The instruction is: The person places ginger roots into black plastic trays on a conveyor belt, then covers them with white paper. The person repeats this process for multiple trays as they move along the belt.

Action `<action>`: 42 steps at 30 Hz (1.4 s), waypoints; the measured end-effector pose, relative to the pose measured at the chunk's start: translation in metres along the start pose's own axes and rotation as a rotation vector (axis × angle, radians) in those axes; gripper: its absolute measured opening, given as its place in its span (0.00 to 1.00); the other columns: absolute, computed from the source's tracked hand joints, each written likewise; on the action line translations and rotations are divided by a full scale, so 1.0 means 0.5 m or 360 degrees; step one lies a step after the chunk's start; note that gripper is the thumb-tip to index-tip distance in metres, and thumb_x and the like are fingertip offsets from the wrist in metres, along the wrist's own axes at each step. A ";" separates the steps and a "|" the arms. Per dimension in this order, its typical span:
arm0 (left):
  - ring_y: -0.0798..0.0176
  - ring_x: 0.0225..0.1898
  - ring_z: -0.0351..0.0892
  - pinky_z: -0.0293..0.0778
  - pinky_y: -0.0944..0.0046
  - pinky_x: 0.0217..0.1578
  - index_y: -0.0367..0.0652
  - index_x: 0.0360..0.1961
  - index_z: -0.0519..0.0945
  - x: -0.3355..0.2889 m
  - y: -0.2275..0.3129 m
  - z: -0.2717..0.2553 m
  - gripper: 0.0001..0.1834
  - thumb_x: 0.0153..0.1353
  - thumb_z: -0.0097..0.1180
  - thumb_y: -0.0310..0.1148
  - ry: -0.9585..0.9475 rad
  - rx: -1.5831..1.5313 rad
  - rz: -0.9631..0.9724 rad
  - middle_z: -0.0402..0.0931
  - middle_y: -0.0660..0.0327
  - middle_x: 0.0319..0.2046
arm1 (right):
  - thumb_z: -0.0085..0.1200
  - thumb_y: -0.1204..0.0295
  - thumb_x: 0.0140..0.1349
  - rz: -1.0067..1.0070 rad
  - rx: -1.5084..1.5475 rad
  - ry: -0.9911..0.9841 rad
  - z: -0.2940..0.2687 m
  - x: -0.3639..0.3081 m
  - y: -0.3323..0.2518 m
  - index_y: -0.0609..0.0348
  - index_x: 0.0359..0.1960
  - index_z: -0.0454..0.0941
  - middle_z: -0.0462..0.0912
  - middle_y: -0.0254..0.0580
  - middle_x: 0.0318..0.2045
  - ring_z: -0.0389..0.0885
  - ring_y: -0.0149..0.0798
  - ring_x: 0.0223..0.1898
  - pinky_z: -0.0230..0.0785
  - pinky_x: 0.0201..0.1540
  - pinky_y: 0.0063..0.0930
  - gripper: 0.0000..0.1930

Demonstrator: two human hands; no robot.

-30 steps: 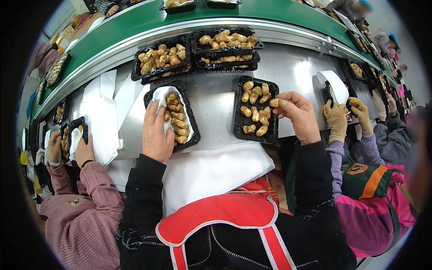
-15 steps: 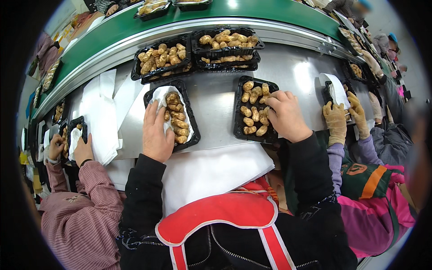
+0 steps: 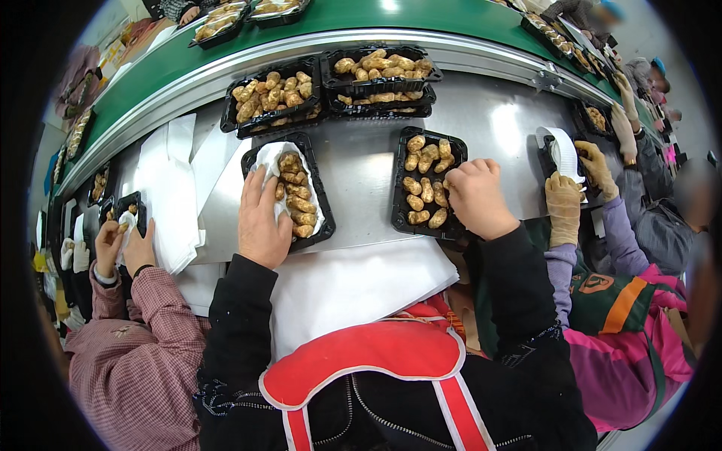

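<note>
My left hand [image 3: 263,222] lies with fingers stretched over the left edge of a black plastic tray [image 3: 325,225]. White paper [image 3: 268,155] lines this tray, and a column of brown, lumpy pieces like unshelled peanuts [image 3: 302,204] lies on it. My right hand [image 3: 485,201] is curled closed at the right edge of a second black tray [image 3: 404,161]. Its fingertips are beside the loose peanut-like pieces [image 3: 427,190] there; what they hold, if anything, is hidden.
Filled black trays [image 3: 380,71] stand stacked at the back of the metal table [image 3: 361,169], before a green conveyor belt [image 3: 444,24]. White sheets [image 3: 167,203] lie at left and a white stack [image 3: 361,289] nearest me. Co-workers' hands work on both sides, gloved ones [image 3: 564,210] at right.
My right hand has drawn slightly right, off the tray's pieces, its fingers more curled. My left hand stays put. Trays on the belt have shifted left, and co-workers' hands have moved.
</note>
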State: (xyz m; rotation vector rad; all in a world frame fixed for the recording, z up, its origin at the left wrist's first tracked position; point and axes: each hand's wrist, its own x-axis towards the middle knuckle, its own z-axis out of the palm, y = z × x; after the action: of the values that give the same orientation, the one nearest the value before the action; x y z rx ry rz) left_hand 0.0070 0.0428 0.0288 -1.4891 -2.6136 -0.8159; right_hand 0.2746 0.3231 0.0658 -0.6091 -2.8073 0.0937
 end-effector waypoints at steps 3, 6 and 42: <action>0.35 0.77 0.53 0.54 0.45 0.75 0.28 0.64 0.71 -0.002 0.000 0.000 0.31 0.56 0.55 0.21 -0.0004 0.0004 -0.0009 0.59 0.41 0.73 | 0.59 0.77 0.63 0.0285 0.0545 -0.0019 -0.035 -0.004 0.006 0.62 0.41 0.85 0.86 0.41 0.37 0.82 0.40 0.42 0.68 0.58 0.36 0.07; 0.35 0.76 0.53 0.54 0.45 0.75 0.28 0.64 0.71 -0.002 0.000 0.000 0.31 0.56 0.55 0.21 0.0004 -0.0001 -0.0006 0.59 0.41 0.73 | 0.55 0.76 0.70 0.0614 0.1424 0.0005 -0.049 -0.008 0.024 0.68 0.48 0.83 0.87 0.36 0.39 0.81 0.26 0.39 0.74 0.45 0.23 0.10; 0.36 0.77 0.52 0.53 0.46 0.76 0.28 0.64 0.71 -0.003 -0.002 0.001 0.31 0.56 0.54 0.21 -0.0014 0.0008 -0.0016 0.58 0.41 0.73 | 0.53 0.86 0.61 0.0722 0.2047 -0.0118 -0.065 -0.018 0.020 0.64 0.54 0.79 0.83 0.33 0.44 0.80 0.26 0.48 0.72 0.55 0.23 0.18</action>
State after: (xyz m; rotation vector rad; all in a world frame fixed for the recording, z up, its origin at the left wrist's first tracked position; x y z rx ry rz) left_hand 0.0072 0.0416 0.0275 -1.4830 -2.6292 -0.8048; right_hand 0.2956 0.3289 0.0938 -0.8028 -1.9475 1.7875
